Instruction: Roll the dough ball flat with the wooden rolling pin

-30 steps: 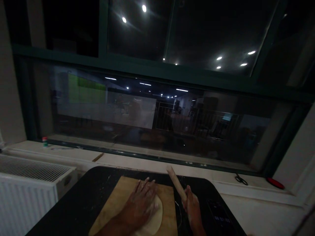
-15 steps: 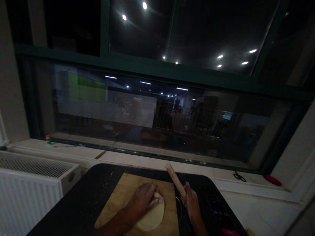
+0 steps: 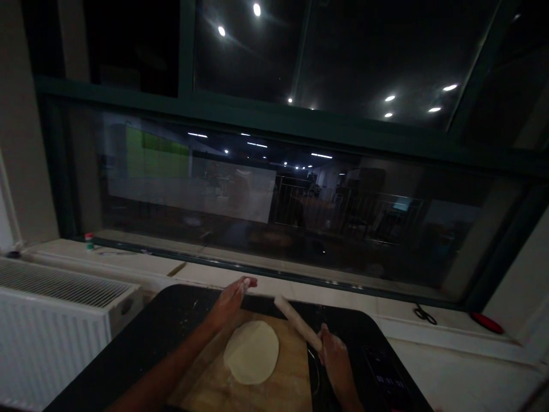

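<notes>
Dough (image 3: 251,359) lies flat, pale and roundish on the wooden board (image 3: 291,384).

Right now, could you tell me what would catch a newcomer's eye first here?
A pale dough round lies flat on the wooden board, near the bottom centre. The right hand grips a rolling pin angled above it; the floury left hand is raised, open. Behind, a dark window reflects ceiling lights.

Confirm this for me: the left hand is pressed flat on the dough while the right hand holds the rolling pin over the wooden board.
Not quite. In the head view the left hand is lifted off the dough, fingers open above the far edge of the wooden board. The rest holds: the right hand holds the rolling pin over the board.
</notes>
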A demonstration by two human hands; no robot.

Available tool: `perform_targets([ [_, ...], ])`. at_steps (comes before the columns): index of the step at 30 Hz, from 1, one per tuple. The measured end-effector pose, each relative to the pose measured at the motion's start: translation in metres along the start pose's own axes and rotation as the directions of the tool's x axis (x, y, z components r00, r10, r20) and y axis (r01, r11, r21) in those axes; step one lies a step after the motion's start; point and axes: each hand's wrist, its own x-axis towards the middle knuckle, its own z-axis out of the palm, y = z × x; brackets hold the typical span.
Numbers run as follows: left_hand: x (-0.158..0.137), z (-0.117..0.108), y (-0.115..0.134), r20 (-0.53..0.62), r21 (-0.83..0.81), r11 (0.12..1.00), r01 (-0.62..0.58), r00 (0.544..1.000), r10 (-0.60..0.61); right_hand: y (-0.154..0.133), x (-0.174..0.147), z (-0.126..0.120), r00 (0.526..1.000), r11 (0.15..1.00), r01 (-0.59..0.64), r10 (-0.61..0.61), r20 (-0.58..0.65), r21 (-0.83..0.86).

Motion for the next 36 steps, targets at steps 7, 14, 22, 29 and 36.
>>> perform_targets([
  [7,-0.05,-0.011,0.007,0.068,0.244,0.969,0.03,0.997,-0.048,-0.049,0.021,0.022,0.89,0.768,0.418,-0.237,0.39,-0.486],
  [14,-0.069,0.036,-0.014,0.1,0.672,0.739,0.044,0.984,-0.149,-0.057,0.028,0.04,0.786,0.673,0.559,-0.245,0.567,-0.484],
  [22,-0.082,0.053,-0.027,0.063,0.737,0.674,-0.046,0.998,0.0,-0.038,0.005,0.04,0.854,0.717,0.498,-0.31,0.417,-0.487],
  [29,-0.12,0.056,-0.03,0.124,0.736,0.594,-0.324,0.928,0.352,-0.007,-0.044,0.027,0.824,0.63,0.556,-0.504,0.261,-0.542],
  [36,-0.157,0.058,-0.016,0.155,0.735,0.515,-0.441,0.849,0.505,0.003,-0.086,0.002,0.76,0.61,0.615,-0.627,0.171,-0.499],
])
